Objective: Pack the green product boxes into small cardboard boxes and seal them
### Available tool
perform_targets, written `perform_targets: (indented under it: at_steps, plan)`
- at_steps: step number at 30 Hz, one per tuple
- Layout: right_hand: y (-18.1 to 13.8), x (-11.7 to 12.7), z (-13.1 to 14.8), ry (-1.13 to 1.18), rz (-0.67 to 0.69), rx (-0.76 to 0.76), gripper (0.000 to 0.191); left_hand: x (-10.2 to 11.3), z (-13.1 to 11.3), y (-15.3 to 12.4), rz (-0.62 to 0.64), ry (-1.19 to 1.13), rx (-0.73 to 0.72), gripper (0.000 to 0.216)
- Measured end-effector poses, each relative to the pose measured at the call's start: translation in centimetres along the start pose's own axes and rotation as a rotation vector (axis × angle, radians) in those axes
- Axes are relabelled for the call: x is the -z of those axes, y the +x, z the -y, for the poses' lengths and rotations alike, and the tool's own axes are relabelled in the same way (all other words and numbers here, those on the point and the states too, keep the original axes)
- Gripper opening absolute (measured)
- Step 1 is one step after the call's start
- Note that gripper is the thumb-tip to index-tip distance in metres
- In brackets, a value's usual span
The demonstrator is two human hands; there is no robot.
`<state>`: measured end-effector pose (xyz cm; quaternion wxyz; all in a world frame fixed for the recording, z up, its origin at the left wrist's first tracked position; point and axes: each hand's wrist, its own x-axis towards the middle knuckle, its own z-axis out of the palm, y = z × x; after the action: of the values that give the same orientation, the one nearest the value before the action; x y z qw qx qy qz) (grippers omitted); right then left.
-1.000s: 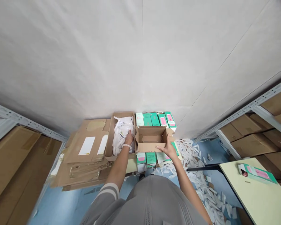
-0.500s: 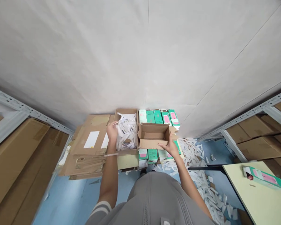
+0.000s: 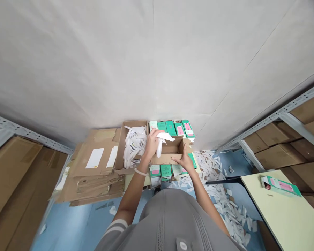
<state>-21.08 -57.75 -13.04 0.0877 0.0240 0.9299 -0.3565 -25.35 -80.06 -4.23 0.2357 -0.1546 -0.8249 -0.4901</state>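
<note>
My left hand (image 3: 152, 143) is closed on a bunch of white paper-like strips (image 3: 165, 136). It hovers above the left part of a small open cardboard box (image 3: 159, 160), the strips hanging over the opening. At that box's right end, my right hand (image 3: 186, 161) grips the wall, thumb along the front side. The visible inside of the small box is bare brown card. Left of it stands a larger cardboard box (image 3: 118, 157) holding many crumpled white strips (image 3: 135, 141). Green-and-white cartons (image 3: 165, 171) surround the small box at front and back.
Flattened cardboard (image 3: 80, 176) is stacked at the left. White scraps (image 3: 222, 198) cover the floor to the right. A pale yellow table (image 3: 274, 216) carries one green-and-pink carton (image 3: 282, 184). Metal shelves with brown boxes (image 3: 279, 153) flank both sides, and a pale wall stands ahead.
My left hand has moved right, from the larger box to above the small box, and white strips now show in it. My right hand keeps its grip on the small box.
</note>
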Motion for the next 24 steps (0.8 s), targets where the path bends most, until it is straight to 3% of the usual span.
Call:
perform_targets:
  at_steps: [5,10,16,24]
  plan:
    - [-0.2,0.0,0.2,-0.007,-0.008,-0.006,0.128,-2.7,1.0,1.3,0.266,0.074,-0.056,0.047]
    - [-0.2,0.0,0.2,0.009,-0.006,-0.021,0.127,-3.2,1.7,1.6,0.354,0.181,-0.091,0.04]
    - [-0.1,-0.1,0.1,-0.002,-0.006,0.005,0.133,-2.9,2.1,1.4,0.318,0.204,-0.082,0.047]
    - [0.1,-0.1,0.1,-0.034,0.012,-0.025,0.131,-2.2,2.6,2.6,0.123,0.213,-0.025,0.048]
